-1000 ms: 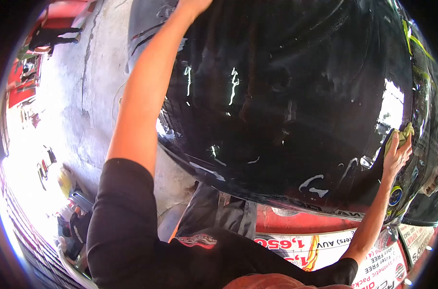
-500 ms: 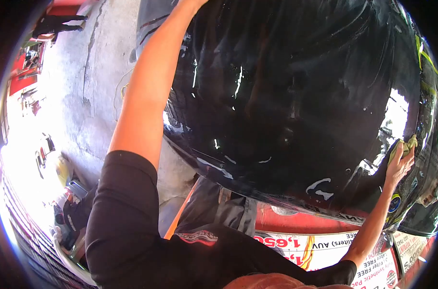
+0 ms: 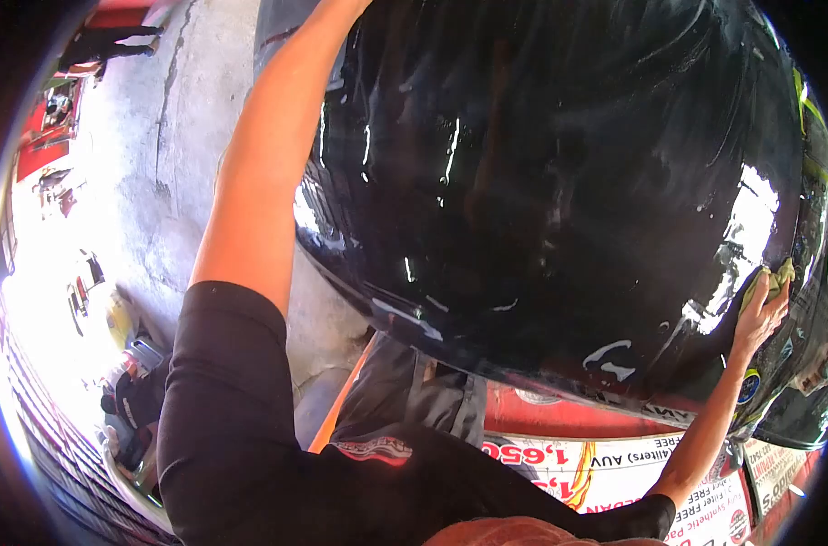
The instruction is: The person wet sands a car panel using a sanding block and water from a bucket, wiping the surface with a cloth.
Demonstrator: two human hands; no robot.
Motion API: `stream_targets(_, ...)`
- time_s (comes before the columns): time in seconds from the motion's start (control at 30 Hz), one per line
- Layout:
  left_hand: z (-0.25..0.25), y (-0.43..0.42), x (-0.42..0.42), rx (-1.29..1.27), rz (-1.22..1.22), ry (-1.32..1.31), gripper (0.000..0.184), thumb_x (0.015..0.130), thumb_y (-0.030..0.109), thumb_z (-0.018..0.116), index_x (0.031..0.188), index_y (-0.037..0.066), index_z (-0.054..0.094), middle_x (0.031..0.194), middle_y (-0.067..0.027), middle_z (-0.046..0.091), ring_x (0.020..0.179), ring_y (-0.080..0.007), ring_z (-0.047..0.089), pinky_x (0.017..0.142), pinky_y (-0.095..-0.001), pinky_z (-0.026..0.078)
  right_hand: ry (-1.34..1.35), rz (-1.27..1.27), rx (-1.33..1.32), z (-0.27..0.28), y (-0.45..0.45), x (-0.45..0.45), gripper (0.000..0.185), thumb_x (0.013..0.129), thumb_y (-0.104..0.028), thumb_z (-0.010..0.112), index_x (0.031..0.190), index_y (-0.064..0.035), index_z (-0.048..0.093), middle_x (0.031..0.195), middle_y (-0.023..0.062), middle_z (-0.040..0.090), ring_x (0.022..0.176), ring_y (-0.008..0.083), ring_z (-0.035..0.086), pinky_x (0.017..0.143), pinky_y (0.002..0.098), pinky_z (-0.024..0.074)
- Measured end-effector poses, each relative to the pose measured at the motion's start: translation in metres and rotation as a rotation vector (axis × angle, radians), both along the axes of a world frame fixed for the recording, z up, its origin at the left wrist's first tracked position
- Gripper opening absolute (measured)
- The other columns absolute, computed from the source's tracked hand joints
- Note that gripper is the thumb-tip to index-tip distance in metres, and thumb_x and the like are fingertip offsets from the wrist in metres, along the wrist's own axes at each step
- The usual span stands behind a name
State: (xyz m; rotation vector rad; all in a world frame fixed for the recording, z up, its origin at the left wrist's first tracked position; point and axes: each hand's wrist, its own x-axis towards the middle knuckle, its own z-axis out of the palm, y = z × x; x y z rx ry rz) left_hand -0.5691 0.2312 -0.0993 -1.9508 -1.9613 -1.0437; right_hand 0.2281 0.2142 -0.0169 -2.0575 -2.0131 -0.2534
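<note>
A large glossy black car panel (image 3: 523,227), streaked with pale smears and reflections, fills the middle of the view. On its right edge my right hand (image 3: 761,314) is closed around a yellow-green cloth (image 3: 771,280), pressing it to the surface. My left arm (image 3: 264,173) stretches up across the panel's left side. Only a sliver of my left hand (image 3: 348,5) shows at the top edge; its fingers are out of the frame, so what it touches is hidden.
Yellow-green tape (image 3: 803,105) runs along the right edge beside a round blue emblem (image 3: 749,386). A printed price sign (image 3: 614,469) stands below the panel. Grey concrete floor (image 3: 191,136) lies left, with a person's legs (image 3: 122,44) at the upper left and another person (image 3: 141,400) low down.
My right hand and the cloth have moved slightly down and right along the panel's edge. My left arm has shifted a little left. The view has moved slightly too.
</note>
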Motion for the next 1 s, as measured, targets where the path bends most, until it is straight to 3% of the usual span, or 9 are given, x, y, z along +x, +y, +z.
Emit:
stream_targets(0.13, -0.006, -0.076, 0.009, -0.337, 0.071, -0.189, 0.023, 0.095, 0.024, 0.072, 0.112, 0.009, 0.077, 0.125, -0.0165, 0.071, 0.12, -0.0328, 0.063, 0.099, -0.0437, 0.049, -0.031, -0.004, -0.009, -0.002, 0.002, 0.006, 0.084, 0.1, -0.071, 0.05, 0.157, -0.0096, 0.046, 0.145, 0.0251, 0.054, 0.137, 0.0413, 0.049, 0.115, 0.0537, 0.0364)
stream_targets(0.17, 0.012, -0.119, 0.019, -0.042, -0.084, 0.076, 0.026, 0.095, 0.025, 0.072, 0.116, 0.01, 0.077, 0.127, -0.0155, 0.071, 0.119, -0.0344, 0.064, 0.103, -0.0426, 0.047, -0.031, -0.012, -0.011, -0.002, 0.003, 0.003, 0.084, 0.1, -0.07, 0.05, 0.157, -0.0093, 0.046, 0.146, 0.0254, 0.054, 0.138, 0.0414, 0.048, 0.115, 0.054, 0.0368)
stream_targets(0.3, 0.005, -0.248, 0.014, -0.225, 0.029, 0.062, 0.035, 0.094, 0.018, 0.076, 0.128, 0.011, 0.075, 0.134, -0.0135, 0.07, 0.124, -0.0333, 0.064, 0.11, -0.043, 0.046, -0.027, 0.019, -0.001, -0.002, 0.001, 0.003, 0.086, 0.099, -0.07, 0.052, 0.157, -0.0069, 0.045, 0.148, 0.0273, 0.053, 0.139, 0.0429, 0.048, 0.114, 0.0551, 0.038)
stream_targets(0.5, 0.033, -0.087, 0.109, 0.036, -0.301, 0.117, 0.03, 0.093, 0.021, 0.078, 0.122, 0.016, 0.077, 0.13, -0.009, 0.071, 0.12, -0.0313, 0.063, 0.104, -0.0428, 0.048, -0.051, -0.002, 0.018, -0.007, 0.002, 0.007, 0.086, 0.099, -0.069, 0.052, 0.156, -0.0054, 0.046, 0.148, 0.0283, 0.052, 0.139, 0.0435, 0.048, 0.115, 0.0545, 0.0368)
stream_targets(0.57, 0.032, -0.067, 0.127, 0.046, -0.288, 0.003, 0.031, 0.093, 0.022, 0.072, 0.117, 0.003, 0.076, 0.119, -0.0182, 0.073, 0.117, -0.0373, 0.064, 0.104, -0.0479, 0.047, -0.054, 0.005, 0.0, -0.004, 0.0, 0.008, 0.088, 0.099, -0.071, 0.052, 0.157, -0.0049, 0.045, 0.149, 0.0266, 0.052, 0.138, 0.0438, 0.048, 0.116, 0.0539, 0.0368)
stream_targets(0.63, 0.022, -0.085, 0.123, 0.015, -0.31, -0.068, 0.027, 0.092, 0.024, 0.076, 0.115, 0.012, 0.077, 0.112, -0.0067, 0.074, 0.108, -0.0276, 0.065, 0.099, -0.0403, 0.049, -0.047, 0.032, -0.007, 0.0, 0.002, 0.002, 0.088, 0.099, -0.071, 0.051, 0.157, -0.0052, 0.045, 0.149, 0.0257, 0.053, 0.138, 0.0438, 0.048, 0.116, 0.0536, 0.037)
stream_targets(0.77, 0.015, -0.213, 0.119, -0.111, -0.057, -0.046, 0.033, 0.096, 0.029, 0.074, 0.126, 0.015, 0.076, 0.14, -0.0149, 0.064, 0.124, -0.0339, 0.061, 0.11, -0.044, 0.044, -0.086, -0.045, -0.023, -0.002, 0.005, 0.006, 0.087, 0.099, -0.072, 0.05, 0.158, -0.0086, 0.046, 0.15, 0.0233, 0.053, 0.138, 0.0423, 0.048, 0.115, 0.0547, 0.0369)
stream_targets(0.93, -0.011, -0.186, -0.018, -0.136, 0.263, -0.076, 0.035, 0.099, 0.03, 0.068, 0.131, 0.016, 0.074, 0.139, -0.0134, 0.068, 0.135, -0.0324, 0.058, 0.116, -0.0492, 0.039, -0.055, 0.019, 0.005, -0.004, 0.009, 0.011, 0.087, 0.097, -0.075, 0.049, 0.157, -0.0118, 0.047, 0.139, 0.0263, 0.056, 0.13, 0.0445, 0.052, 0.11, 0.0565, 0.0394)
stream_targets(1.0, -0.015, -0.14, -0.048, 0.035, 0.278, -0.075, 0.03, 0.094, 0.021, 0.07, 0.118, 0.003, 0.075, 0.12, -0.0183, 0.072, 0.115, -0.0385, 0.064, 0.103, -0.0482, 0.046, -0.05, 0.017, 0.007, -0.005, 0.01, 0.012, 0.087, 0.097, -0.075, 0.049, 0.157, -0.0118, 0.047, 0.14, 0.0265, 0.056, 0.131, 0.0447, 0.052, 0.111, 0.0563, 0.0392)
